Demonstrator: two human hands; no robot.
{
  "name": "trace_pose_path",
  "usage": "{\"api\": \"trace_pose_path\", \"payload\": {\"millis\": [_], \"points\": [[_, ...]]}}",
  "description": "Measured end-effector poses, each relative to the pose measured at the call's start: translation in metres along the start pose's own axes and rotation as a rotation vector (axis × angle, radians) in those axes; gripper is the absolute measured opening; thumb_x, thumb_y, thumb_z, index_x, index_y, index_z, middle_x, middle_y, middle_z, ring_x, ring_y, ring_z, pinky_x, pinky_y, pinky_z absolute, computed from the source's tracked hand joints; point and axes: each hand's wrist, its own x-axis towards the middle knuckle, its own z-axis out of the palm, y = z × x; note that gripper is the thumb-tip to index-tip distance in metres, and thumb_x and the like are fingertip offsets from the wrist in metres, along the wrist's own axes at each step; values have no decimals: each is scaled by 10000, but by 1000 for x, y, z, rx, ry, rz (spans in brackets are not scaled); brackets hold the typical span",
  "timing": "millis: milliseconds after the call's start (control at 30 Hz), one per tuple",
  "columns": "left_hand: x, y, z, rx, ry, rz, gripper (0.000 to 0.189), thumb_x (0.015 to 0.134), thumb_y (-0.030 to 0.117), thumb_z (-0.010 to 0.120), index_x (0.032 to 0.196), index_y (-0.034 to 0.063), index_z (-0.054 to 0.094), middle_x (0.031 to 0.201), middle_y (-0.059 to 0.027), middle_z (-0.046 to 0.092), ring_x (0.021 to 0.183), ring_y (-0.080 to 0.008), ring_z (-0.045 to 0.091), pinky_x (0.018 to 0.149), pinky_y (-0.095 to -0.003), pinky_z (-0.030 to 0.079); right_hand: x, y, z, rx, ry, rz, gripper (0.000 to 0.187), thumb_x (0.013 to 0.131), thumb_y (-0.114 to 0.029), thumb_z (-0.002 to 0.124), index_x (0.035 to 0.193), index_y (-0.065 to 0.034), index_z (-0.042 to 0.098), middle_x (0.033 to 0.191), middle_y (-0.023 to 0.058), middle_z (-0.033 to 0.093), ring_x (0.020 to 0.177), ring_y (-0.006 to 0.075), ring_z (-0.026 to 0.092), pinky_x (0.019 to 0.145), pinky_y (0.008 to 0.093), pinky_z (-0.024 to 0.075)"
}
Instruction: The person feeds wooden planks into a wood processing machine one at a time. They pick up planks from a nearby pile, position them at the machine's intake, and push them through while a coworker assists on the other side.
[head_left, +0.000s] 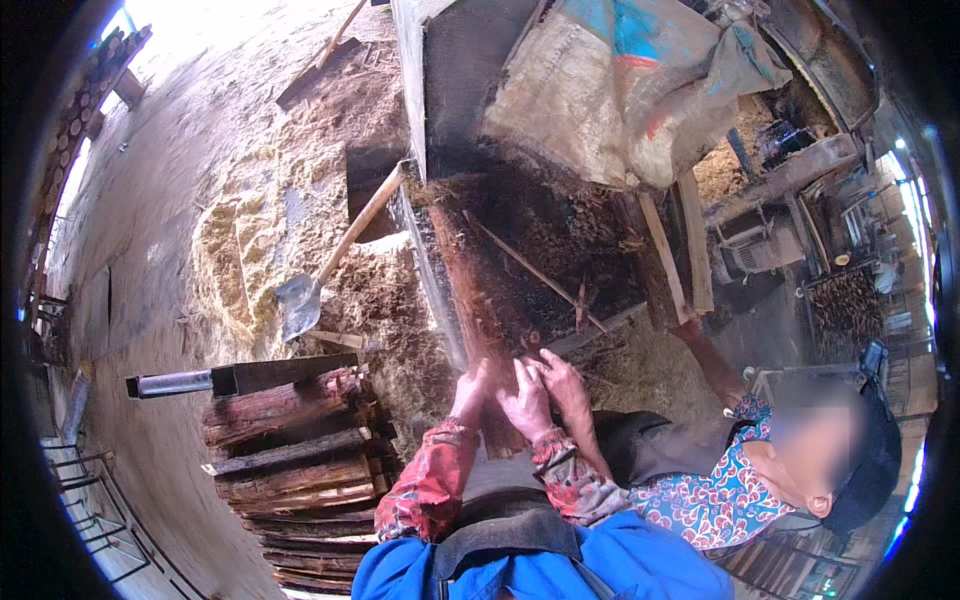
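A long bark-covered wood slab (504, 427) runs away from my body, its near end just in front of me. My left hand (469, 391) grips its left side, and my right hand (527, 405) holds its right side. Close beside my right hand is a co-worker's hand (568, 386), partly overlapped by mine. The slab's far part lies along a dark, dust-covered machine bed (540, 217). Motion blur and loose fibres hide some detail on the slab.
A thin stick (536, 271) lies across the bed. Left are a shovel (300, 300), a sawdust heap (240, 247) and stacked bark-edged slabs (300, 480). A woven sack (600, 97) drapes over the machine. At right, a co-worker (712, 487) leans in, one arm reaching towards upright planks (664, 255).
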Motion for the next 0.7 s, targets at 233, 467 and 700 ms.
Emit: {"api": "trace_pose_path", "payload": {"millis": [233,467,700], "points": [[-3,12,-18,-51,-119,-45,309,820,203,770,1038,6,674,905,-36,694,765,-152,653,717,-301,536,46,-24,-44,37,-140,-141,470,786,-246,753,1140,29,611,1075,197,593,1028,352,549,912,458,450],[-1,2,-9,-120,-134,-8,326,807,172,781,1068,16,663,931,-36,689,785,-146,647,743,-317,537,151,82,-34,-278,-18,-7,523,871,-228,637,1329,-21,491,1343,221,484,1262,389,448,1079,550,325],[-3,4,-15,-93,-86,-9,383,802,204,783,1091,-19,665,962,-55,701,814,-135,643,752,-300,529,159,49,-14,-277,-249,74,569,870,-382,654,1269,-8,497,1200,242,513,1129,429,494,964,541,391]]}}
